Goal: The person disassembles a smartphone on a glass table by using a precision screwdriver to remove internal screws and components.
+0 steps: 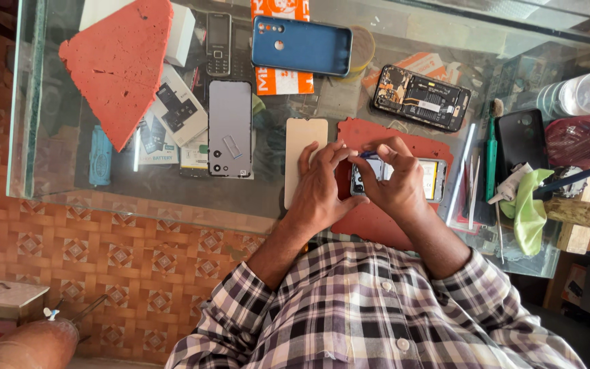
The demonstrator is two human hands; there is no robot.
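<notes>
Left to right: foam wedge (pixel 121 65) lay parked at the far left of the glass top (pixel 63 164), well apart from your work, so it wasn't in use. Next came the keypad phone (pixel 218 43) and the grey back cover (pixel 230 128), laid flat beside each other, with battery packs (pixel 172 113) under the glass nearby. The blue case (pixel 302 46) sat further back, out of reach of your elbows. The beige panel (pixel 303 140) lay flat just beside the red mat (pixel 370 219), partly under your left hand (pixel 322 184). That hand was curled, fingertips pressed against the open phone (pixel 431 179), bracing it on the mat; I judge the mat was there to stop it sliding. Your right hand (pixel 397 181) had thumb and forefinger pinched nearly closed at the phone's top edge on a small dark blue-tipped item; I couldn't tell what it was. A second opened phone (pixel 421 97) sat behind, board exposed. Tweezers (pixel 474 188) and green brush (pixel 492 154) lay lined up right of the mat, near your right hand. Black phone (pixel 522 140) and green cloth (pixel 530 212) sat furthest right.
</notes>
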